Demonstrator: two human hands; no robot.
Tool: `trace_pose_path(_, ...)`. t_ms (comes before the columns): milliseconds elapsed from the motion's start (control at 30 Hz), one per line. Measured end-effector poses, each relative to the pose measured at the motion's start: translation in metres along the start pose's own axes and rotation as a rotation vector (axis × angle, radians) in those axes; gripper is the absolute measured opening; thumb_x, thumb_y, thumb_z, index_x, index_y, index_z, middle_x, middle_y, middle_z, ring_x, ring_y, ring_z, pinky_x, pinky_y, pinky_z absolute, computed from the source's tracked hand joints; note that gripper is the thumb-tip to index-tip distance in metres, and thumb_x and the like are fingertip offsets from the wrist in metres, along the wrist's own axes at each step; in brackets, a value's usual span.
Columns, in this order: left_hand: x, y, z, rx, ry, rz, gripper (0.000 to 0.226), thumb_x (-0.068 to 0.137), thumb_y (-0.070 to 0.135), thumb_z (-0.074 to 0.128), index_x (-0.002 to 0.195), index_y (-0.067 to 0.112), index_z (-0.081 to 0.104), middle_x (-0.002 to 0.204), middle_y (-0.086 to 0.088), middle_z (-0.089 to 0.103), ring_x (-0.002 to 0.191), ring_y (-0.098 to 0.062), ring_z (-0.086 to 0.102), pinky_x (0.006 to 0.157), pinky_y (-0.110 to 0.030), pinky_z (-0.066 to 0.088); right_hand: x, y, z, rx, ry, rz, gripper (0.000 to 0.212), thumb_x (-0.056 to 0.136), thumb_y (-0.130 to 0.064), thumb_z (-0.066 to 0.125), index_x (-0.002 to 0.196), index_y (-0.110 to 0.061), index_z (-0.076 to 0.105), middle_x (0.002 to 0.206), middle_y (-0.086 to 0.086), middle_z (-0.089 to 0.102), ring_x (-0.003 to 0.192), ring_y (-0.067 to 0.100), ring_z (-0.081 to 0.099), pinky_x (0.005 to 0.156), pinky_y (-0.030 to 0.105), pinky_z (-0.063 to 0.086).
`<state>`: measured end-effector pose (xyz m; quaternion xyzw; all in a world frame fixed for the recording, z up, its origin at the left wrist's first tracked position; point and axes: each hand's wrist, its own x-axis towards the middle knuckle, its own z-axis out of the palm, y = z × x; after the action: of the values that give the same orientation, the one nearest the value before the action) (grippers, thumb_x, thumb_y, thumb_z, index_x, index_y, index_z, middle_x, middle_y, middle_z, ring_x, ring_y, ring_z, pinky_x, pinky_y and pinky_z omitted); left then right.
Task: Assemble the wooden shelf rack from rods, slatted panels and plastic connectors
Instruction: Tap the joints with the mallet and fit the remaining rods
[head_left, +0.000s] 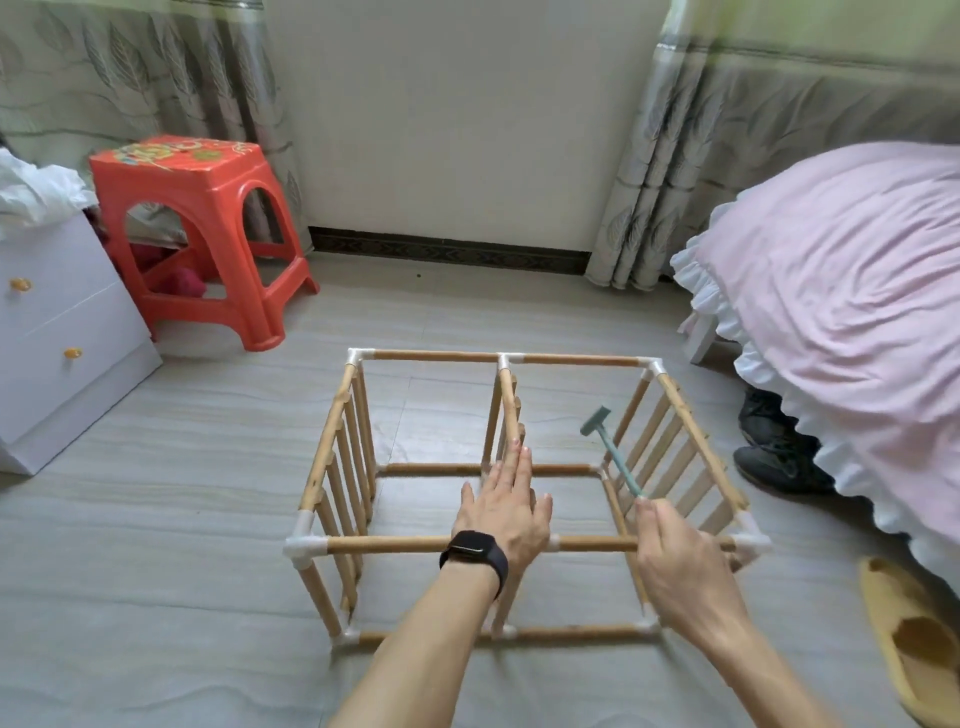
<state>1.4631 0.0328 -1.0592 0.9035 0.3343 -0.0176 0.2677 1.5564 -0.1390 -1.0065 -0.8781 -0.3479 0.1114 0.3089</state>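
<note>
Shelf rack (436, 356) is standing as an open box frame on the floor (208, 467), between a red stool (197, 228) at the far left and a bed (831, 312) on the right. Three slatted panels (345, 467) are standing upright at its left, middle and right, with rods (389, 544) running across near and far. It is probably handling as light, stiff wood, though the push-fit joints are likely giving if one corner is lifted. Holding a rod close to a joint is looking safer than holding the thin slats. The left hand (501, 512) is reaching over the near rod, its fingers (521, 467) lying straight along the middle panel's top rail and gripping nothing. The right hand (685, 566) is gripping a small green hammer (615, 457) by its handle, with the head raised inside the right bay. White plastic connectors (306, 548) are capping the corners.
</note>
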Motion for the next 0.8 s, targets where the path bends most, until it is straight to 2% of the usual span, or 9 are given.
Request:
trace_pose_path(100, -0.003, 0.006, -0.008, -0.079, 0.073, 0.045, 0.061, 0.105, 0.045, 0.027, 0.159, 0.023, 0.009, 0.167, 0.004, 0.004, 0.152, -0.015, 0.012, 0.122, -0.051, 0.016, -0.030, 0.007, -0.008, -0.033, -0.029, 0.005, 0.038, 0.106, -0.042, 0.025, 0.082, -0.024, 0.050, 0.062, 0.000, 0.060, 0.055, 0.013, 0.055, 0.053, 0.039, 0.040)
trace_pose_path(167, -0.022, -0.001, -0.011, -0.010, 0.099, 0.095, 0.058, 0.106, 0.044, 0.023, 0.159, 0.025, 0.010, 0.167, 0.007, 0.007, 0.152, -0.014, 0.011, 0.123, -0.050, 0.014, -0.046, 0.010, -0.006, -0.068, -0.053, 0.007, 0.036, 0.105, -0.044, 0.025, 0.081, -0.028, 0.046, 0.063, -0.001, 0.060, 0.059, 0.018, 0.056, 0.055, 0.041, 0.039)
trace_pose_path(233, -0.046, -0.020, -0.010, 0.134, 0.097, 0.119, 0.059, 0.106, 0.047, 0.018, 0.159, 0.026, 0.004, 0.166, 0.009, 0.001, 0.153, -0.011, 0.003, 0.125, -0.048, 0.006, -0.061, 0.012, 0.001, -0.085, -0.069, -0.005, 0.034, 0.105, -0.044, 0.025, 0.081, -0.028, 0.042, 0.064, -0.001, 0.060, 0.064, 0.025, 0.060, 0.056, 0.040, 0.040)
trace_pose_path(300, -0.070, -0.045, -0.005, 0.250, 0.123, 0.100, 0.062, 0.103, 0.052, 0.009, 0.158, 0.027, -0.002, 0.166, 0.008, -0.005, 0.153, -0.010, -0.004, 0.124, -0.045, -0.002, -0.073, 0.011, 0.010, -0.100, -0.076, -0.051, 0.032, 0.104, -0.045, 0.023, 0.082, -0.029, 0.040, 0.061, 0.001, 0.059, 0.061, 0.026, 0.060, 0.054, 0.039, 0.037)
trace_pose_path(433, -0.110, -0.081, 0.004, 0.383, 0.163, 0.044, 0.073, 0.084, 0.058, -0.015, 0.152, 0.031, -0.021, 0.160, 0.012, -0.023, 0.148, -0.009, -0.022, 0.121, -0.043, -0.015, -0.087, 0.008, 0.024, -0.169, -0.090, -0.122, 0.035, 0.099, -0.050, 0.015, 0.082, -0.029, 0.037, 0.056, 0.000, 0.055, 0.051, 0.020, 0.053, 0.065, 0.044, 0.047)
trace_pose_path(533, -0.119, -0.087, 0.005, 0.328, 0.173, 0.015, 0.073, 0.083, 0.060, -0.013, 0.150, 0.033, -0.024, 0.158, 0.016, -0.025, 0.149, -0.009, -0.022, 0.121, -0.042, -0.017, -0.095, 0.005, 0.029, -0.265, -0.122, -0.110, 0.032, 0.105, -0.044, 0.021, 0.086, -0.026, 0.039, 0.059, -0.004, 0.052, 0.054, 0.018, 0.048, 0.056, 0.041, 0.044)
trace_pose_path(633, -0.118, -0.082, 0.006, 0.280, 0.171, -0.016, 0.073, 0.083, 0.064, -0.010, 0.148, 0.034, -0.024, 0.158, 0.015, -0.024, 0.149, -0.009, -0.021, 0.122, -0.045, -0.014, -0.101, 0.006, 0.032, -0.294, -0.143, -0.081, 0.030, 0.106, -0.042, 0.021, 0.088, -0.025, 0.038, 0.063, -0.005, 0.051, 0.056, 0.015, 0.044, 0.056, 0.039, 0.038)
trace_pose_path(800, -0.119, -0.083, 0.004, 0.316, 0.151, -0.029, 0.067, 0.096, 0.059, 0.007, 0.150, 0.032, -0.024, 0.158, 0.014, -0.025, 0.150, -0.011, -0.019, 0.122, -0.046, -0.014, -0.099, 0.004, 0.021, -0.309, -0.163, -0.114, 0.033, 0.106, -0.043, 0.021, 0.089, -0.023, 0.042, 0.062, -0.005, 0.051, 0.064, 0.028, 0.055, 0.060, 0.039, 0.039)
